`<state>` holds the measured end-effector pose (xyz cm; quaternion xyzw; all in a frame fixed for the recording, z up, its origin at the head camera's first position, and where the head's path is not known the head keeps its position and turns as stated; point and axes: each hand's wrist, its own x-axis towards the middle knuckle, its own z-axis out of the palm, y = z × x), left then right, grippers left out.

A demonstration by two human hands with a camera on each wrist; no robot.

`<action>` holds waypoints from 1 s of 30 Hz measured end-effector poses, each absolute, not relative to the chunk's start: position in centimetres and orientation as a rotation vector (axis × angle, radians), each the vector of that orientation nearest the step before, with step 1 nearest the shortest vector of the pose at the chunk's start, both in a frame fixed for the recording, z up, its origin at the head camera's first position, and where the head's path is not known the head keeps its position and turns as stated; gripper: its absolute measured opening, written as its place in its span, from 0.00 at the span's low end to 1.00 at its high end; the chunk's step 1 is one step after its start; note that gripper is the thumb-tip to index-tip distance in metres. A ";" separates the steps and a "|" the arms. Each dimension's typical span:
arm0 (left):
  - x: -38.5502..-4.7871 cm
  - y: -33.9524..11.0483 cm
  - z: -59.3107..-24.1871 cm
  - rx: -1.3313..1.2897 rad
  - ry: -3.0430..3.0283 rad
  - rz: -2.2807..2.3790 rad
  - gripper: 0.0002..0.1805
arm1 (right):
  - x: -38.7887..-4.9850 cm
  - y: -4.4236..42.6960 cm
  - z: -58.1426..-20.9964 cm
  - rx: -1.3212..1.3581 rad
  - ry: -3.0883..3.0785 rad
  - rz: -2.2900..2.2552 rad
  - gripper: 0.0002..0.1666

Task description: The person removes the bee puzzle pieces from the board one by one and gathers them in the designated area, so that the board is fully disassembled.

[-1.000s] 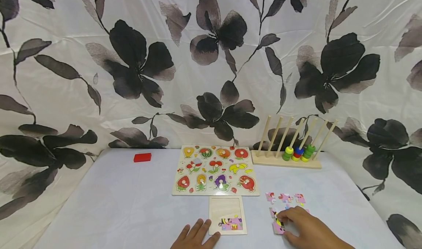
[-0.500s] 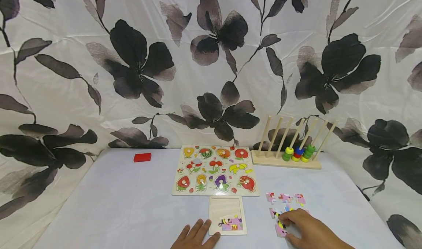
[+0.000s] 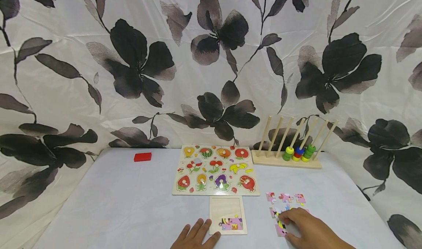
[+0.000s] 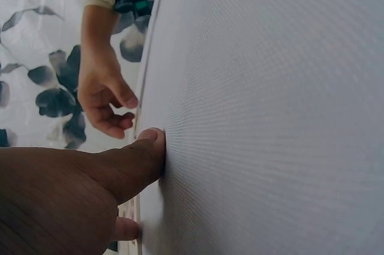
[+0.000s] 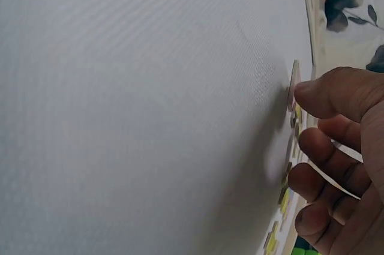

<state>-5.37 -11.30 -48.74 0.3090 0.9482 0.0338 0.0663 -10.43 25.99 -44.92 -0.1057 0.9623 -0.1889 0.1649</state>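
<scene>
My left hand (image 3: 195,236) lies with spread fingers on the table, its fingertips at the left and lower edge of a small wooden puzzle tray (image 3: 219,205). Joined pink jigsaw pieces (image 3: 232,224) with a bee picture fill the tray's lower right part. To the right, my right hand (image 3: 304,227) pinches a pink, yellow and black jigsaw piece (image 3: 281,230) between thumb and fingers, low at the table. In the right wrist view the thumb presses this piece's edge (image 5: 294,84). Other loose jigsaw pieces (image 3: 285,198) lie beyond the hand, some partly hidden by it.
A fruit peg puzzle board (image 3: 215,172) touches the tray's far edge. Behind right stands a wooden peg rack (image 3: 277,161) with coloured rings. A red block (image 3: 142,157) lies at the back left. A floral cloth (image 3: 211,76) hangs behind the table.
The jigsaw piece at my right thumb has shifted slightly right and toward me, with the right fingers moving a little. The left hand has stayed still.
</scene>
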 end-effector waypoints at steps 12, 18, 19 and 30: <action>-5.5 -11.1 -48.5 0.914 2.848 0.091 0.45 | -10.6 23.2 -44.9 -0.649 2.848 -0.508 0.19; -5.5 -11.0 -48.3 0.897 2.835 0.085 0.44 | -11.1 21.4 -44.6 -0.697 2.828 -0.510 0.21; -5.5 -11.0 -48.3 0.896 2.835 0.084 0.44 | -11.1 21.1 -44.5 -0.713 2.825 -0.515 0.20; -5.6 -11.0 -48.6 0.883 2.833 0.064 0.44 | -11.4 17.7 -44.6 -0.819 2.791 -0.507 0.19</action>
